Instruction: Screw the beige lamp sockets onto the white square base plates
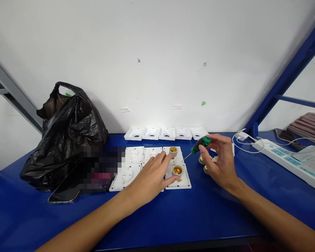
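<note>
My right hand grips a screwdriver with a black and green handle between thumb and fingers. Its thin shaft slants down left to the right edge of the white plates. My left hand is spread over those plates, thumb against the near lamp socket and index finger beside the far lamp socket. Both sockets have brass-coloured insides and stand on white square plates. Small brass screws lie by the near socket. More sockets rest under my right hand, partly hidden.
White square covers with round holes line the wall. More white plates lie left of my hand. A black plastic bag and a phone are at left. A power strip with cables occupies the right side of the blue table.
</note>
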A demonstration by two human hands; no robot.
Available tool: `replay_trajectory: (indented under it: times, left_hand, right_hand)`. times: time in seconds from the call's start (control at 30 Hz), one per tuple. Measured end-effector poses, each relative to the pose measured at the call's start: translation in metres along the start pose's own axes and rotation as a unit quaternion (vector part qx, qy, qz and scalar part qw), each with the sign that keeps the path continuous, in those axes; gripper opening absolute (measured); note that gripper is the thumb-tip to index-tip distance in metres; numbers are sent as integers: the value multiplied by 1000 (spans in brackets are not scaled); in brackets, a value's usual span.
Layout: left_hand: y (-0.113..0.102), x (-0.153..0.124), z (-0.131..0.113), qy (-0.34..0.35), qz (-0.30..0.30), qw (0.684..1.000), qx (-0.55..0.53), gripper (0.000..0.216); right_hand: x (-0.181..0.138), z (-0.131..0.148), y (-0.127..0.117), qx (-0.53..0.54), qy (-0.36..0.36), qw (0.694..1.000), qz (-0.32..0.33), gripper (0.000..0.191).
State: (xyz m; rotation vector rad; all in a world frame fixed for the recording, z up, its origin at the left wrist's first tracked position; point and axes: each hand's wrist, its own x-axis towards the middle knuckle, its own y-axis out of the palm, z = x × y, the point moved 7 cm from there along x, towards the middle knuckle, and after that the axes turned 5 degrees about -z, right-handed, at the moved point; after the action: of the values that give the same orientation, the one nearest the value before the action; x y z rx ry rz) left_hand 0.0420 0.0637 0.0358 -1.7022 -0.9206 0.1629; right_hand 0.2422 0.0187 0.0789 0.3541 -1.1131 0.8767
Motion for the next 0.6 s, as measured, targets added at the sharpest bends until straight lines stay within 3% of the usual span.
replay_trajectory:
  times: [0.17, 0.4, 0.53, 0.6]
  left_hand:
    - [-9, 3, 14, -32, 123, 990, 61, 38]
    - [-24, -14, 6, -27, 224, 974, -34, 19]
    - [-23, -30, -11, 2, 293, 956, -23, 39]
    - [-23, -35, -22, 33, 276, 960, -24, 45]
  right_hand:
    - [-1, 1, -8, 45, 22, 997, -52, 36]
    - [1, 2, 4, 31, 52, 998, 26, 29]
    - [0, 3, 5, 15, 59, 997, 40, 27]
    - [-1, 4, 5, 14, 59, 997, 38, 27]
